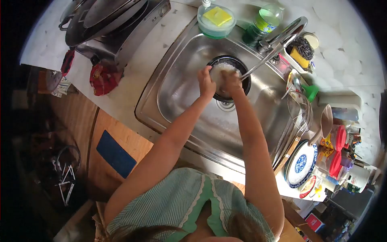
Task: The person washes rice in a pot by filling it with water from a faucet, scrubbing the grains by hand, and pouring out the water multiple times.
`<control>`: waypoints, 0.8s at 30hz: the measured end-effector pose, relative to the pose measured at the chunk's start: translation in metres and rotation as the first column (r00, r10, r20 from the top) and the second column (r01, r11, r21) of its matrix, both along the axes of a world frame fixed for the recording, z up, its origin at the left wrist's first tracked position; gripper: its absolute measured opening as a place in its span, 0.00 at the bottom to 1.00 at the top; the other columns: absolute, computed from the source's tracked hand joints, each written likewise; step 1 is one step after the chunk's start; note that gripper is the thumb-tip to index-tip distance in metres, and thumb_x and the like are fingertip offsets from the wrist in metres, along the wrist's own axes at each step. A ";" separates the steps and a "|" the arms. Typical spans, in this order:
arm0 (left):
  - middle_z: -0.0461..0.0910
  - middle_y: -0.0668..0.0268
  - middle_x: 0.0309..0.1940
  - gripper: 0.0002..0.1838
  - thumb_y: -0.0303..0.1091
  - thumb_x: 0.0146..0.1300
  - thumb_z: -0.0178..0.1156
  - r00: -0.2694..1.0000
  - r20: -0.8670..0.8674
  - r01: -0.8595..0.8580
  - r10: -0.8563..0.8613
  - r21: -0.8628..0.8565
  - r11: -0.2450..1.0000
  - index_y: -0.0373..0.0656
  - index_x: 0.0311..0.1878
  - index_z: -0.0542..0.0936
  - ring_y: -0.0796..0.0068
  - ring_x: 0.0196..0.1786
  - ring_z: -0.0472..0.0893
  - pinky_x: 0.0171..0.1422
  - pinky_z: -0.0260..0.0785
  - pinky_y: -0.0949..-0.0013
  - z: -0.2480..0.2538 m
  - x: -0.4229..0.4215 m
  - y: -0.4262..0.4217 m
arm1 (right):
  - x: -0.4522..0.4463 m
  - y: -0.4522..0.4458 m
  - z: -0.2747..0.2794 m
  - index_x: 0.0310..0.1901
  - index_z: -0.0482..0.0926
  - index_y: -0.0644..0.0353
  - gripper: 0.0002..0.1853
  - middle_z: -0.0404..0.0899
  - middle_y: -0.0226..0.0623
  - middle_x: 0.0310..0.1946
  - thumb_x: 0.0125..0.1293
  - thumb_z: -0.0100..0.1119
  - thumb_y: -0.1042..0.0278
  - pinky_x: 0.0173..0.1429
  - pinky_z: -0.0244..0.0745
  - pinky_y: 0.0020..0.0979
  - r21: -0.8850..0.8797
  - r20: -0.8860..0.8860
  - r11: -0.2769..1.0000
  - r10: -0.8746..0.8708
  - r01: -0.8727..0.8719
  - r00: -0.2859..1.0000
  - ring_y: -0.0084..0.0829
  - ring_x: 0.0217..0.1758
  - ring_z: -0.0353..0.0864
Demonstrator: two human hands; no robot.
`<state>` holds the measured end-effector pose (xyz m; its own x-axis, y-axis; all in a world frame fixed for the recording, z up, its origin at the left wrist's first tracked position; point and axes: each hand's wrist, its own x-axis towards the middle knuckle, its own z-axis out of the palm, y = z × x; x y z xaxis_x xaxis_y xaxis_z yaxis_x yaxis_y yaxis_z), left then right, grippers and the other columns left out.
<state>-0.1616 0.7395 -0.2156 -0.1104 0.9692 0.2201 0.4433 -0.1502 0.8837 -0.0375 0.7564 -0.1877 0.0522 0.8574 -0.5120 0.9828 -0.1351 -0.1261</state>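
We see the black pot point(247, 84) in the metal sink point(177, 78), just above the drain point(225, 106), with something whitish and cloudy point(221, 69) inside. The left hand point(207, 82) is at the pot's left rim, its fingers partly curled; we cannot tell whether its grip pinches the rim or only rests there. The right hand point(231, 82) is blurred over the contents, so we cannot tell whether that grip is spread or pressed together.

We judge spilling the main risk: a hard push from the right hand, with too loose a hold on the left, could tip the pot or slide it on the smooth metal. A thin silvery line runs from the tap point(297, 26) to the pot's right edge; if it is water, which we cannot confirm, too much could carry the contents over the rim.

Around the sink we see a pale counter point(139, 58), with a stove point(145, 30) and a crumpled red cloth point(103, 79) on the left. A green bottle point(266, 21) stands behind; a strainer point(299, 108) and plates point(301, 164) lie on the right. Below, a blue mat point(115, 154) lies against brown wood.
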 end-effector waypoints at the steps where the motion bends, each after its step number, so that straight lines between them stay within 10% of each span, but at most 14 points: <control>1: 0.64 0.52 0.44 0.29 0.12 0.42 0.47 1.000 0.000 -0.002 0.002 0.020 1.000 0.42 0.52 0.65 0.51 0.50 0.64 0.56 0.57 0.56 -0.001 0.000 0.000 | 0.005 -0.001 -0.023 0.64 0.56 0.39 0.44 0.56 0.47 0.63 0.43 0.67 0.57 0.62 0.61 0.45 0.096 -0.043 0.995 0.010 -0.006 0.999 0.49 0.63 0.62; 5: 0.65 0.51 0.45 0.28 0.13 0.43 0.49 1.000 -0.028 0.008 -0.008 0.005 1.000 0.43 0.52 0.65 0.51 0.50 0.65 0.55 0.57 0.56 0.000 0.003 0.000 | 0.011 -0.007 -0.062 0.68 0.47 0.53 0.49 0.52 0.52 0.65 0.46 0.65 0.57 0.65 0.58 0.35 0.196 -0.385 0.953 -0.143 0.232 0.912 0.49 0.65 0.60; 9: 0.68 0.52 0.46 0.28 0.13 0.42 0.50 0.959 -0.280 -0.034 0.049 0.058 0.998 0.43 0.51 0.65 0.51 0.53 0.65 0.56 0.58 0.57 0.018 0.005 -0.003 | 0.007 -0.023 -0.046 0.65 0.53 0.66 0.43 0.60 0.52 0.62 0.48 0.62 0.60 0.63 0.59 0.31 -0.047 -0.860 0.885 -0.272 0.463 0.432 0.44 0.62 0.63; 11: 0.69 0.54 0.45 0.28 0.14 0.42 0.51 0.907 -0.395 -0.045 0.146 0.253 0.966 0.43 0.50 0.66 0.53 0.54 0.65 0.56 0.59 0.58 0.031 0.011 -0.004 | 0.022 -0.024 -0.005 0.62 0.60 0.66 0.37 0.65 0.50 0.59 0.49 0.60 0.62 0.61 0.61 0.29 0.012 -0.744 0.952 -0.195 0.306 0.639 0.41 0.60 0.67; 16: 0.76 0.60 0.35 0.14 0.20 0.49 0.53 0.961 0.087 0.266 -0.262 -0.047 0.963 0.40 0.41 0.74 0.63 0.40 0.76 0.48 0.65 0.64 -0.017 0.046 0.030 | 0.043 -0.031 0.039 0.45 0.79 0.62 0.18 0.79 0.47 0.39 0.50 0.57 0.67 0.49 0.71 0.31 0.167 -0.513 0.930 -0.201 0.326 0.835 0.37 0.43 0.79; 17: 0.76 0.60 0.32 0.10 0.23 0.50 0.54 0.921 0.253 0.345 -0.298 -0.166 0.924 0.38 0.38 0.75 0.65 0.38 0.76 0.46 0.66 0.65 -0.033 0.056 0.038 | 0.043 -0.038 0.041 0.37 0.81 0.62 0.12 0.79 0.48 0.31 0.51 0.56 0.69 0.44 0.73 0.34 0.424 -0.534 0.850 -0.045 0.314 0.844 0.38 0.35 0.80; 20: 0.76 0.65 0.24 0.06 0.31 0.54 0.54 0.683 0.680 0.632 -0.267 -0.366 0.683 0.39 0.32 0.77 0.75 0.27 0.75 0.31 0.68 0.69 -0.032 0.075 0.041 | 0.048 -0.040 0.056 0.37 0.80 0.63 0.11 0.80 0.47 0.32 0.52 0.55 0.71 0.41 0.73 0.34 0.487 -0.521 0.843 0.070 0.229 0.851 0.38 0.32 0.80; 24: 0.71 0.72 0.20 0.06 0.33 0.56 0.53 0.453 0.883 0.765 -0.125 -0.313 0.563 0.42 0.34 0.77 0.81 0.18 0.70 0.18 0.59 0.79 0.001 0.075 0.025 | 0.041 -0.040 0.053 0.35 0.78 0.70 0.07 0.79 0.37 0.26 0.54 0.55 0.76 0.27 0.72 0.26 0.160 -0.827 0.815 -0.197 0.557 0.526 0.26 0.23 0.78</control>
